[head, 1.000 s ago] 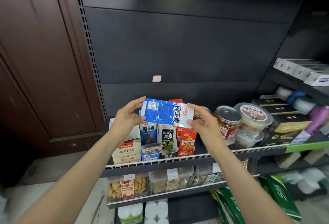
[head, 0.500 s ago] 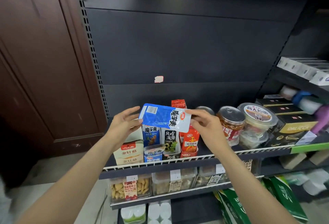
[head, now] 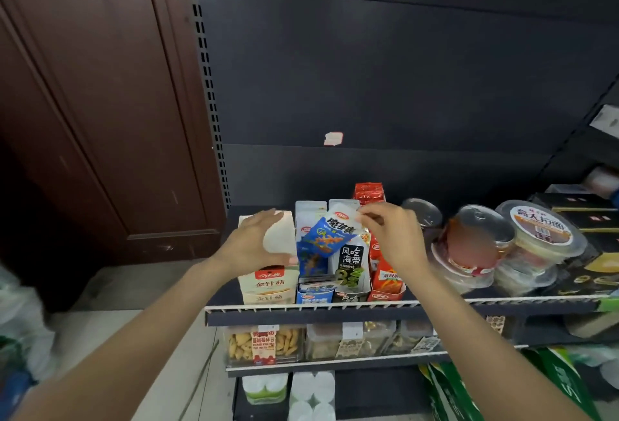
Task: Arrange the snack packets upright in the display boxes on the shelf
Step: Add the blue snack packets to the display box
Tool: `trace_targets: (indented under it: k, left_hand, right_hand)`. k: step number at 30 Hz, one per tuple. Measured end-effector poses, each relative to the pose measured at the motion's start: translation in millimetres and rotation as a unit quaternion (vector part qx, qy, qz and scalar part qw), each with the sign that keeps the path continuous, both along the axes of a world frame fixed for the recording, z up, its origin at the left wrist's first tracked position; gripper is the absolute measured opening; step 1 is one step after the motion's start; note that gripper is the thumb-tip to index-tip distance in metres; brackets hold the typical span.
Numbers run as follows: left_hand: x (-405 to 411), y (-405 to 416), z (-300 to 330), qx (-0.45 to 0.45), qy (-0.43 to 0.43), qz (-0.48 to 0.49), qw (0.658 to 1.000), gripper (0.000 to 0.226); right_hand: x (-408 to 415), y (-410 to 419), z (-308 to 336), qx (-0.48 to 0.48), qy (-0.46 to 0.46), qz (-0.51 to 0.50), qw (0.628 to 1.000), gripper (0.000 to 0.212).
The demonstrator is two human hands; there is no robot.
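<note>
Blue konjac packet (head: 330, 236) has dropped from held flat to tilted into the blue display box (head: 315, 293); my right hand (head: 395, 236) pinches its top corner to steer, left hand (head: 258, 243) spread, steadying the cream box (head: 268, 283).

Both bare forearms are extended forward and upward from the lower corners of the view. The left hand (head: 259, 243) is held flat, palm down, with fingers straight and together. The right hand (head: 393, 236) is raised slightly higher, its fingers (head: 368, 218) curled in a pinch.
</note>
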State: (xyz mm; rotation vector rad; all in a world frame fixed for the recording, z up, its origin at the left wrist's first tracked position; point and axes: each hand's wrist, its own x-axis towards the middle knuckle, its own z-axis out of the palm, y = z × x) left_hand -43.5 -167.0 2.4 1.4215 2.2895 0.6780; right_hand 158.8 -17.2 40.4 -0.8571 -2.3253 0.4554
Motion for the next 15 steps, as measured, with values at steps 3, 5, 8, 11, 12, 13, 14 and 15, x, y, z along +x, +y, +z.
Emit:
trace_targets:
  k: [3,5,8,11,12,13,14,15]
  left_hand:
    - [-13,0,-6,-0.073,0.092,-0.037,0.992,0.111]
    - [-17,1,-7,-0.095,0.105,-0.047,0.989,0.112]
    - [-20,3,-8,-0.099,0.121,-0.059,0.986,0.112]
    - [-24,3,-11,-0.1,0.119,-0.067,0.986,0.112]
    - [-24,2,-11,-0.101,0.115,-0.071,0.986,0.112]
    - [-24,1,-11,-0.101,0.112,-0.074,0.986,0.111]
    - [-24,1,-11,-0.1,0.108,-0.077,0.986,0.111]
    - [-24,1,-10,-0.1,0.106,-0.079,0.986,0.111]
  right_hand:
    - [-17,3,-3,0.027,-0.07,0.025,0.997,0.018]
    - [-30,6,-8,0.032,-0.106,0.052,0.992,0.02]
    - [-49,9,-18,0.024,-0.151,0.065,0.986,0.023]
    - [-65,10,-30,0.022,-0.195,0.062,0.979,0.024]
    - [-70,10,-33,0.024,-0.205,0.064,0.976,0.024]
    - [-75,10,-37,0.023,-0.213,0.066,0.975,0.025]
    - [-80,10,-41,0.024,-0.22,0.066,0.973,0.025]
    - [-85,11,-44,0.026,-0.228,0.064,0.971,0.027]
